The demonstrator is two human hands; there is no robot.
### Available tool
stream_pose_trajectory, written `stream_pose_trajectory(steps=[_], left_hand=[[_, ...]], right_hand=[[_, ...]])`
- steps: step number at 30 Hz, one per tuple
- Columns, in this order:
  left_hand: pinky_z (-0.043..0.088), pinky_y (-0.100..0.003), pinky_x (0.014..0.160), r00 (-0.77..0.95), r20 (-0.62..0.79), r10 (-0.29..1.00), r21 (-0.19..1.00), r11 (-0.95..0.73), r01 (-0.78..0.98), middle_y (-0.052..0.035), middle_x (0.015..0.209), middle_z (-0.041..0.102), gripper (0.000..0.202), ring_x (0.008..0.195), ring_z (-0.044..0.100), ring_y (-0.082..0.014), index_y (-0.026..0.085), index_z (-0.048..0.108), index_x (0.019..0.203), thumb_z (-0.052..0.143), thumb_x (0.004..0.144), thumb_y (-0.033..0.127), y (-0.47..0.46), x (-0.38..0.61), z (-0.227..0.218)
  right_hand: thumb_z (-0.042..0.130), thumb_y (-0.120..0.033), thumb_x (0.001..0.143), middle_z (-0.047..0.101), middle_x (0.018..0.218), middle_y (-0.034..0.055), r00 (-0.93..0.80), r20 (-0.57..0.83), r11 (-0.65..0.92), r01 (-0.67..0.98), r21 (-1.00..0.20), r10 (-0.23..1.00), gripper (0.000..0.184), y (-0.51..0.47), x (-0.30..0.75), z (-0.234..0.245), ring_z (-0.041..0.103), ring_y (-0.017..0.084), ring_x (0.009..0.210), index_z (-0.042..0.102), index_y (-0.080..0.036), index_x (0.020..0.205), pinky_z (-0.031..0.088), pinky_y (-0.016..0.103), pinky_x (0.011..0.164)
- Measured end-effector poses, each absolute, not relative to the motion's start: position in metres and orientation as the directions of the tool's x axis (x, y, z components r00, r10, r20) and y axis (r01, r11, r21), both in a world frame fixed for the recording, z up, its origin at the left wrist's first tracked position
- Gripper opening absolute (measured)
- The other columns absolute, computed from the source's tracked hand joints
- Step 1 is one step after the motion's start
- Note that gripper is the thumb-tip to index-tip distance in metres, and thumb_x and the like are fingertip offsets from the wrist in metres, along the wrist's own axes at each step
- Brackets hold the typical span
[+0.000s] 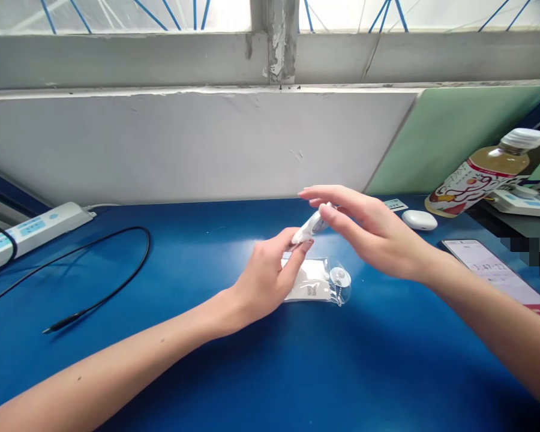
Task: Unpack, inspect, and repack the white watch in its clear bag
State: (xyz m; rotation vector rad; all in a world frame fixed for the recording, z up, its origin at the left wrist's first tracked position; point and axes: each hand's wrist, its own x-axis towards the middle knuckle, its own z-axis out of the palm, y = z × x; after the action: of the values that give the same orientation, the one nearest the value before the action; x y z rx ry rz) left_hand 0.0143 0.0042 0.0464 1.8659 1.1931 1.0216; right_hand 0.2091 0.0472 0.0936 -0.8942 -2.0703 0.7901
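1. The blue table (pixel 207 372) fills most of the view, with a white wall panel (pixel 184 144) standing behind it and a green board (pixel 450 132) leaning at the right.
2. The person's two forearms reach in from the lower corners and meet over the middle of the table.
3. A white power strip (pixel 31 228) lies at the far left edge; a black cable (pixel 117 282) loops across the table beside it, its plug end resting free on the surface.
4. At the right, a drink bottle (pixel 481 174) with a white cap lies tilted, near a phone (pixel 499 273) lying face up with its screen lit.
5. The right hand (pixel 373 231) hovers above the table, fingers stretched out and mostly flat, thumb and fingertips pinching the upper end of a small white item (pixel 309 227).
6. The left hand (pixel 265 279) is loosely curled, its thumb and forefinger gripping the lower end of the same white item — so both hands hold it at once, above the table.
7. Directly under the hands, a clear plastic packet (pixel 317 285) lies flat on the table — a white card inside, and a small round part at its right end.
8. A white oval case (pixel 419 220) sits just beyond the right hand, near the bottle.
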Motion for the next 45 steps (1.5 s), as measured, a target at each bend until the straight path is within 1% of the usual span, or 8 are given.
stream_pose_trajectory(steps=[2,4,9,13,19,33,40,45], left_hand=[[0.048,-0.029,0.075,0.309,0.349,0.885,0.765,-0.459,0.452,-0.0045,0.093,0.072,0.023,0.079,0.065,-0.0192,0.020,0.067,0.112,0.050,0.101,0.033,0.003,0.013,0.040],[0.049,-0.032,0.086,0.355,0.399,0.846,0.690,-0.532,0.491,-0.0071,0.109,0.072,0.026,0.096,0.066,-0.0228,0.021,0.065,0.119,0.048,0.101,0.028,0.003,0.012,0.033],[0.049,-0.039,0.091,0.470,0.403,0.785,0.519,-0.619,0.590,-0.0110,0.111,0.073,0.027,0.102,0.067,-0.0276,0.020,0.068,0.115,0.047,0.099,0.026,0.002,0.015,0.025],[0.048,-0.042,0.096,0.546,0.402,0.735,0.503,-0.676,0.539,-0.0137,0.119,0.070,0.033,0.111,0.065,-0.0287,0.018,0.060,0.129,0.049,0.099,0.025,0.003,0.016,0.026],[0.038,-0.056,0.108,0.591,0.255,0.765,0.612,-0.601,0.514,-0.0216,0.147,0.049,0.107,0.136,0.045,-0.0385,0.021,0.013,0.158,0.080,0.078,0.043,0.005,0.008,0.018],[0.039,-0.053,0.107,0.567,0.233,0.790,0.550,-0.588,0.593,-0.0175,0.142,0.054,0.077,0.133,0.047,-0.0344,0.023,0.021,0.156,0.064,0.094,0.037,0.017,-0.003,0.004],[0.039,-0.053,0.109,0.588,0.277,0.760,0.535,-0.630,0.563,-0.0155,0.147,0.050,0.071,0.135,0.046,-0.0333,0.025,0.028,0.153,0.064,0.094,0.039,0.016,-0.003,0.002],[0.045,-0.051,0.104,0.616,0.355,0.704,0.437,-0.707,0.556,-0.0173,0.138,0.056,0.056,0.126,0.052,-0.0318,0.016,0.044,0.142,0.063,0.095,0.039,0.017,-0.003,0.002]], right_hand=[[0.055,-0.038,0.097,0.073,0.120,0.0067,-0.476,0.424,0.624,0.424,-0.657,0.770,0.030,0.040,0.218,0.085,0.069,0.028,0.105,0.071,-0.027,0.120,0.057,0.038,0.082],[0.057,-0.036,0.097,0.077,0.107,0.0061,-0.488,0.379,0.598,0.444,-0.667,0.786,0.028,0.030,0.228,0.072,0.072,0.024,0.088,0.072,-0.026,0.117,0.059,0.036,0.073],[0.063,-0.020,0.093,0.073,0.121,0.0021,-0.485,0.437,0.618,0.316,-0.720,0.757,0.033,0.006,0.251,0.042,0.068,0.023,0.112,0.070,-0.034,0.122,0.058,0.034,0.093],[0.061,-0.015,0.093,0.071,0.126,0.0002,-0.479,0.470,0.650,0.338,-0.681,0.741,0.042,0.000,0.262,0.037,0.068,0.023,0.114,0.068,-0.040,0.126,0.056,0.036,0.098],[0.061,-0.020,0.093,0.074,0.119,0.0036,-0.523,0.457,0.676,0.381,-0.631,0.720,0.035,0.025,0.282,0.034,0.069,0.027,0.112,0.070,-0.037,0.123,0.057,0.042,0.095],[0.068,-0.024,0.089,0.074,0.120,-0.0001,-0.679,0.255,0.654,0.428,-0.624,0.688,0.035,0.046,0.310,0.035,0.073,0.029,0.107,0.072,-0.038,0.121,0.061,0.042,0.093],[0.068,-0.019,0.088,0.073,0.124,0.0035,-0.659,0.389,0.738,0.402,-0.542,0.644,0.040,0.040,0.290,0.017,0.071,0.027,0.111,0.070,-0.031,0.126,0.060,0.040,0.096],[0.062,-0.017,0.093,0.074,0.123,0.0064,-0.694,0.428,0.809,0.423,-0.408,0.579,0.034,0.040,0.279,0.005,0.071,0.024,0.110,0.068,-0.025,0.126,0.060,0.039,0.095]])
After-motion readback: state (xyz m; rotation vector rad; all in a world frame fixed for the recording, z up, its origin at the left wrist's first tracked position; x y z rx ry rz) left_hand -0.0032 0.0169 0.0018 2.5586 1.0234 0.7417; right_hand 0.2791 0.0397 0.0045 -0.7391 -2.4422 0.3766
